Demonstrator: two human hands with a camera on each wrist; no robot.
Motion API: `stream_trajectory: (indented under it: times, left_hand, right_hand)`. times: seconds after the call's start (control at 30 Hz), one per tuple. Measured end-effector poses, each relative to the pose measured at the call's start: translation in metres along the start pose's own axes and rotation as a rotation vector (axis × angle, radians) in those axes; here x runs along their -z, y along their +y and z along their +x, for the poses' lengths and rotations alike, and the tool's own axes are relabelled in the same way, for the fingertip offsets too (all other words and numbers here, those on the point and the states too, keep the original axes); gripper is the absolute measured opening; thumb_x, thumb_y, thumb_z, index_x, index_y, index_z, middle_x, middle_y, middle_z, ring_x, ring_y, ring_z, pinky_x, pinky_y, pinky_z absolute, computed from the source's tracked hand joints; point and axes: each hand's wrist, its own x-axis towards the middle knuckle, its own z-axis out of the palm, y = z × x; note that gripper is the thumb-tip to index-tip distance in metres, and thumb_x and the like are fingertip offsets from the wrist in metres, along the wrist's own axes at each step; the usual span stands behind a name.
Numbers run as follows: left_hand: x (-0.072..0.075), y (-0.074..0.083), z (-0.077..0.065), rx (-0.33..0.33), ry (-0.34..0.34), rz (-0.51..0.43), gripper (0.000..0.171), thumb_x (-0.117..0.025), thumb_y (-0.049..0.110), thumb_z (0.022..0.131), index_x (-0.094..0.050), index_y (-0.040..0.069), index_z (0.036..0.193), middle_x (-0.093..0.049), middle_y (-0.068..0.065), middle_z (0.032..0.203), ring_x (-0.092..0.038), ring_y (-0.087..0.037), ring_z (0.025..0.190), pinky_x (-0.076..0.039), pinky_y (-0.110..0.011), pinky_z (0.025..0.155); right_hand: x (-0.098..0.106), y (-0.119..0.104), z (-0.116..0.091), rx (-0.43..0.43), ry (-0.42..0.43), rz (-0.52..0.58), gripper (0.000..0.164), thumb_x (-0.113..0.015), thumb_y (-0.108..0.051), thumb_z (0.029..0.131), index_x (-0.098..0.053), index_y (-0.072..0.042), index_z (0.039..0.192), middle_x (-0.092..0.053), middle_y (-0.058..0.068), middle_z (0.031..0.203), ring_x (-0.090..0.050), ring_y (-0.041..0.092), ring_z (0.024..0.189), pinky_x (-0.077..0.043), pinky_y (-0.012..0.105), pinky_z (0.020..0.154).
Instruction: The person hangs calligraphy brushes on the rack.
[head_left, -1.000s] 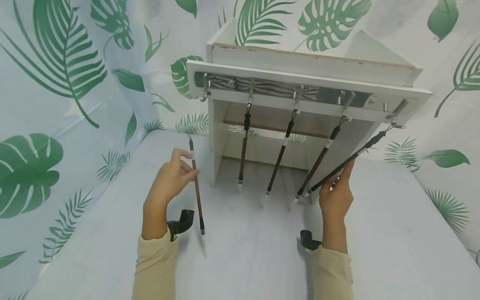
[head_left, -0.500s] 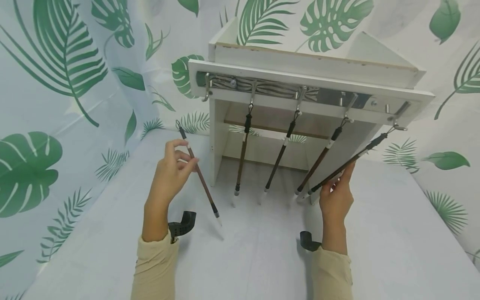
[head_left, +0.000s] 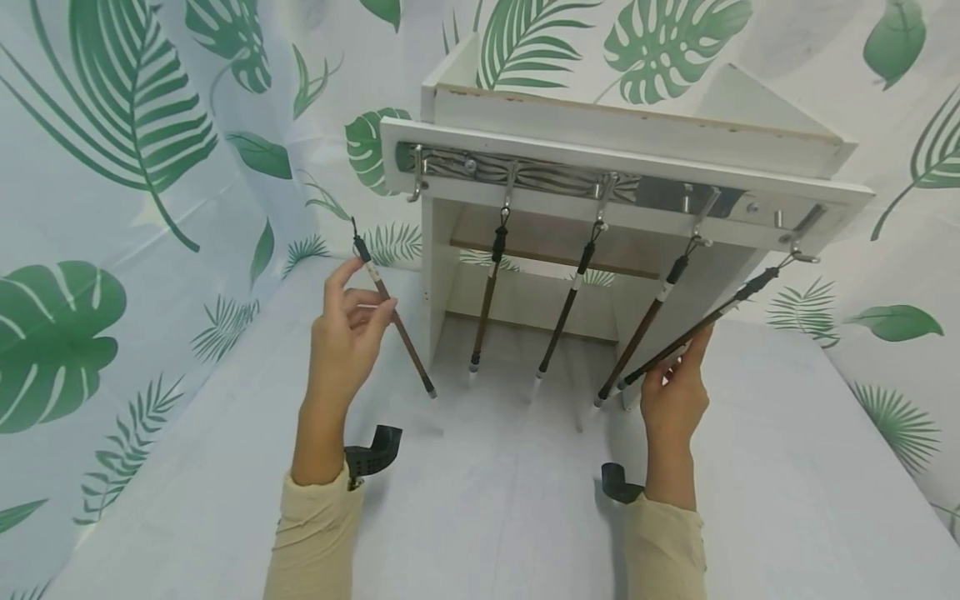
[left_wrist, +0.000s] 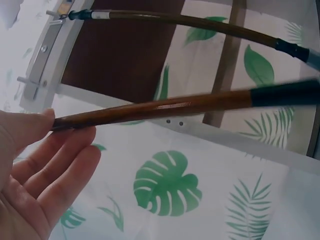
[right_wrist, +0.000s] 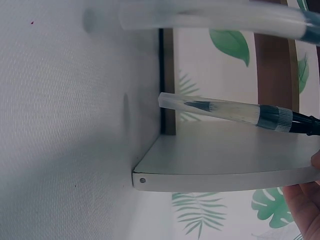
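Observation:
In the head view my left hand (head_left: pixel 345 350) pinches the brown shaft of a calligraphy brush (head_left: pixel 405 337) between thumb and fingers. The brush slants, its black cord loop end up and its tip down to the right. In the left wrist view the same brush (left_wrist: pixel 175 106) lies across the fingertips. Several similar brushes hang by loops from metal hooks, among them one brush (head_left: pixel 648 329) toward the right. My right hand (head_left: pixel 675 400) holds the front edge of the white rack's side panel (right_wrist: pixel 225 181), beside the rightmost brush (head_left: pixel 697 329). A clear cap covers a hanging brush's tip (right_wrist: pixel 210 107).
The white rack (head_left: pixel 630 121) stands on a pale surface (head_left: pixel 510 500), with a hook strip (head_left: pixel 555 175) along its front. Its leftmost hook (head_left: pixel 415 179) bears no brush. Leaf-printed cloth (head_left: pixel 292 150) hangs behind.
My left hand has raised the brush, and its loop end has tilted left while its lower end swung right toward the rack. The hanging brushes sway slightly. The right hand stays in place.

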Motion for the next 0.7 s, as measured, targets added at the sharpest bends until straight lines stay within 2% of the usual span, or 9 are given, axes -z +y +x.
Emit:
stream_trajectory:
  times: [0.27,0.57,0.7]
  left_hand:
    - [-0.006,0.004,0.000,-0.092,0.099,-0.019,0.045,-0.064,0.008,0.084,-0.049,0.006,0.127,-0.066,-0.017,0.089,-0.065,-0.026,0.083,-0.054,-0.038,0.068]
    - [-0.015,0.012,0.002,-0.176,0.119,-0.021,0.043,-0.064,0.006,0.083,-0.054,0.005,0.125,-0.064,-0.015,0.087,-0.062,-0.023,0.081,-0.054,-0.038,0.064]
    - [-0.018,0.014,0.004,-0.194,0.136,-0.016,0.041,-0.064,0.007,0.084,-0.055,0.004,0.124,-0.063,-0.015,0.084,-0.062,-0.023,0.078,-0.055,-0.036,0.063]
  right_hand:
    - [0.000,0.000,-0.001,-0.008,-0.002,-0.002,0.075,-0.046,-0.001,0.088,-0.005,-0.025,0.146,-0.054,0.024,0.122,-0.059,0.047,0.096,-0.049,0.052,0.077]
    - [0.001,0.000,-0.001,-0.026,-0.012,-0.008,0.075,-0.045,-0.001,0.088,-0.004,-0.025,0.147,-0.053,0.024,0.124,-0.058,0.047,0.096,-0.049,0.053,0.076]
    - [0.001,-0.001,-0.001,-0.022,-0.011,-0.008,0.075,-0.045,-0.001,0.088,-0.004,-0.025,0.147,-0.053,0.024,0.124,-0.059,0.047,0.096,-0.049,0.053,0.076]
